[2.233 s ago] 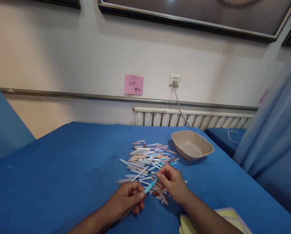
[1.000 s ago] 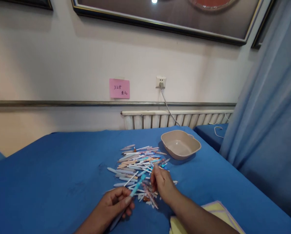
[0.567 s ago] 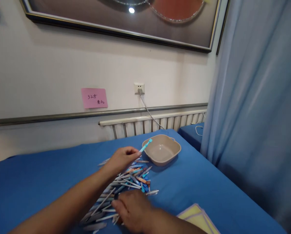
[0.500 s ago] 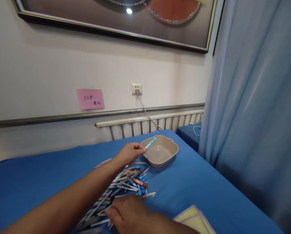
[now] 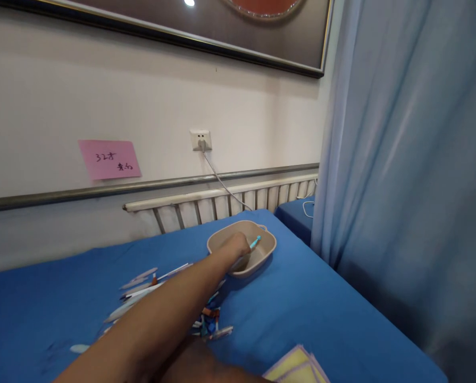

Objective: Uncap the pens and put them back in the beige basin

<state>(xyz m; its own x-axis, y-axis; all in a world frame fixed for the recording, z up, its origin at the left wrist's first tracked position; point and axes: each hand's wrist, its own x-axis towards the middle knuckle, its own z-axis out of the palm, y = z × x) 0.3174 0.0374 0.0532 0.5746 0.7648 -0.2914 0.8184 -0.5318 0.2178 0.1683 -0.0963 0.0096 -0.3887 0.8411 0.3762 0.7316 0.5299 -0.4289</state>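
My left hand reaches out over the beige bowl on the blue table. Its fingers are closed on a turquoise pen, whose tip points into the bowl. A pile of pens and pen parts lies on the table behind and under my left forearm. My right hand rests low by the near side of the pile, mostly covered by the left arm, so its fingers do not show.
Yellow cloth lies at the table's near edge. A blue curtain hangs close on the right. Behind the table are a radiator, a wall socket with a cable, and a pink note.
My left hand has carried the turquoise pen from near the pile to over the bowl. My right hand dropped onto the pile's near side. The view swung right.
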